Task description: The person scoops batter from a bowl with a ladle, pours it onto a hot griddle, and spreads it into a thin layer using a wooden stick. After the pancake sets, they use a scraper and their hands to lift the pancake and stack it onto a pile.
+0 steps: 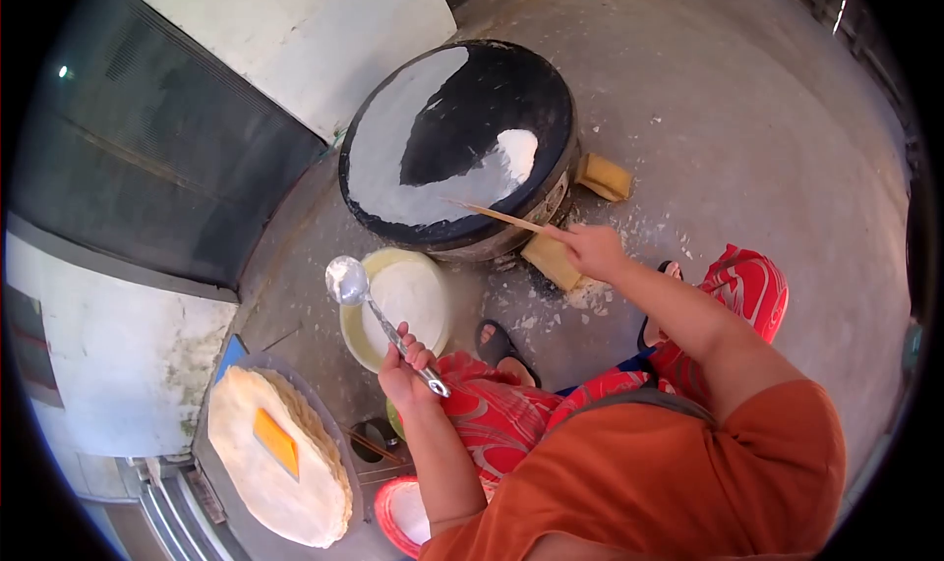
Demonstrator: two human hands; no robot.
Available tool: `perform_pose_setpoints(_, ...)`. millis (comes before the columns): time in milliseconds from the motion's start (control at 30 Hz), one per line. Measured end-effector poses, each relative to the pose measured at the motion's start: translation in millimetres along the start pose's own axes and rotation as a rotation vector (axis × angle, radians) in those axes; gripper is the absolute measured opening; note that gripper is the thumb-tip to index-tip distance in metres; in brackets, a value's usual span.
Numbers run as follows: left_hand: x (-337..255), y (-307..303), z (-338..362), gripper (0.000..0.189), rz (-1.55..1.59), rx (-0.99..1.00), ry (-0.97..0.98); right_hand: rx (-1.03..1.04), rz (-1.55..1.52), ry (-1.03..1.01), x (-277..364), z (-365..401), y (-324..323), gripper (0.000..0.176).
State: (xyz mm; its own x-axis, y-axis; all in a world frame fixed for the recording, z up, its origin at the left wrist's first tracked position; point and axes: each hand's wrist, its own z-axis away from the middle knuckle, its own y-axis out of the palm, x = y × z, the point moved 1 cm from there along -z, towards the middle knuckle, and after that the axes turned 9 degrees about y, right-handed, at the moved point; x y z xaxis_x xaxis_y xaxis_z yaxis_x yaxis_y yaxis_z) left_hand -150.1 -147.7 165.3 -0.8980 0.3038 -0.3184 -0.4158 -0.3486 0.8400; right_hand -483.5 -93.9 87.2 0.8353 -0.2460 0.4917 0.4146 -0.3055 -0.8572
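Observation:
My left hand [409, 368] is closed around the handle of a metal ladle [347, 280], whose batter-smeared bowl is raised beside a pale basin [351, 327] of white batter [408, 295]. In my right hand [593, 250] is a thin wooden stick [506, 216]. Its far end reaches over the near edge of a large round black griddle [462, 133]. A thin grey-white layer of batter [379, 153] curves along the griddle's left and near sides. A thicker white patch [517, 152] lies toward its right, and the middle shows bare black.
A tall stack of thin round pancakes [285, 487] stands at lower left, with a yellow flat tool [276, 443] on top. Yellowish blocks [603, 177] sit beside the griddle's base. White flakes litter the concrete floor [728, 138]. A white wall [305, 30] rises behind.

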Motion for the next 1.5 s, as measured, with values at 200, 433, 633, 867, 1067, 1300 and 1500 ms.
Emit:
perform_pose_setpoints(200,9.4,6.1,-0.6,0.034,-0.012,-0.033,0.013,-0.033,0.302,0.213,-59.8,-50.7,-43.6,0.047)
perform_pose_setpoints(433,19.1,15.5,-5.5,0.032,0.012,-0.122,0.031,0.123,0.068,-0.031,-62.2,-30.8,-32.3,0.046)
perform_pose_setpoints(633,27.7,18.5,-12.0,0.031,-0.034,-0.151,0.064,-0.094,0.281,0.057,-136.2,-111.7,-57.4,0.049)
perform_pose_setpoints(867,35.1,25.0,-22.5,0.031,0.046,-0.199,0.035,0.166,0.126,-0.274,-135.1,-87.0,-59.2,0.050)
perform_pose_setpoints(1067,48.9,32.8,-31.8,0.031,0.017,-0.217,0.071,0.024,0.321,0.013,-178.1,-195.1,-65.6,0.049)
perform_pose_setpoints(1300,53.9,39.4,-43.0,0.032,-0.008,-0.284,0.074,0.196,0.170,-0.115,-181.0,-204.5,-76.9,0.047)
perform_pose_setpoints(1500,60.3,46.5,-50.1,0.033,0.001,-0.308,0.069,-0.015,0.301,-0.046,-169.3,-293.8,-49.0,0.052)
